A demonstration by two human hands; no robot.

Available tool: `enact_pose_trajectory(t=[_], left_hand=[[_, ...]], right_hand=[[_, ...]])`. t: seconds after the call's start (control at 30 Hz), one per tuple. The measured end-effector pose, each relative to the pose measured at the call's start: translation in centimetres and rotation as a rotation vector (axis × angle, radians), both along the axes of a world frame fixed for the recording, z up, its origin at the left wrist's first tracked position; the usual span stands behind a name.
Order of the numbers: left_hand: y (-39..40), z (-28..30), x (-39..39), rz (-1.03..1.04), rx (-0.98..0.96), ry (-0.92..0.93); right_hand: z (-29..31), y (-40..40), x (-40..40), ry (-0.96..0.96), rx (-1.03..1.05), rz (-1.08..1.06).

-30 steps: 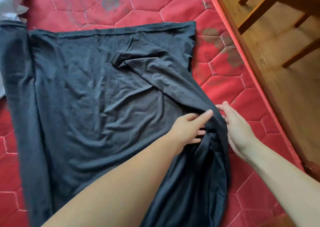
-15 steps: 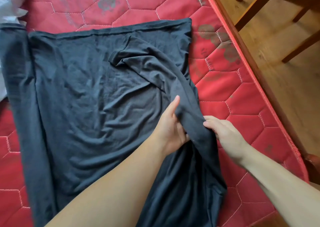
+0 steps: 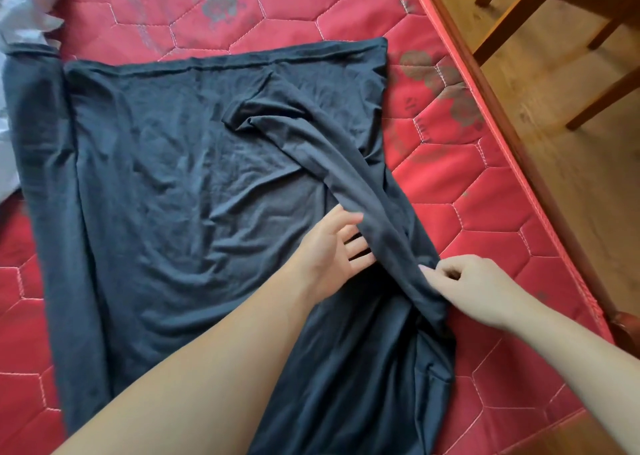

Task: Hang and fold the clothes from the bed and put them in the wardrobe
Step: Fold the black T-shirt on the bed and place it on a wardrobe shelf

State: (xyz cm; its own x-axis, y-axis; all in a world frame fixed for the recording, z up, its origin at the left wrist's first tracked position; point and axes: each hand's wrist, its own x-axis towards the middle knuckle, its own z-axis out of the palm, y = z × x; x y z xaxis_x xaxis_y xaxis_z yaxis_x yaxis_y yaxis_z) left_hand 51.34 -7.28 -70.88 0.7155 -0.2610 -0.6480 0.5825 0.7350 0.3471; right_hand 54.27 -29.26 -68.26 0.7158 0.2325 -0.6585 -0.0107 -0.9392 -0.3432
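red quilted bed [image 3: 311, 7] fills the frame, with wooden floor [image 3: 540, 115] at the right. i see the dark garment [image 3: 166, 184] spread across the middle. my left hand [image 3: 332, 246] lies with fingers relaxed under a raised fold; my right hand [image 3: 474, 284] pinches that fold. i judge the slack cloth could slip and bunch, spoiling the crease.

Wooden floor [image 3: 561, 149], wooden chair legs [image 3: 512, 14] beyond.

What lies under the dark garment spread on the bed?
The red quilted mattress shows around the dark garment; the left hand has fingertips tucked beneath its folded strip. Anything else underneath is hidden.
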Motion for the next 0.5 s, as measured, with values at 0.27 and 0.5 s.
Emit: enact_pose_trajectory(t=[0.27,0.5], left_hand=[[0.9,-1.3,0.5,0.221,0.14,0.11],[5.1,-1.5,-0.6,-0.195,0.348,0.031]], right_hand=[[0.3,-0.8,1.1,-0.036,-0.124,-0.16],[0.3,-1.8,2.5,0.055,-0.325,0.055]])
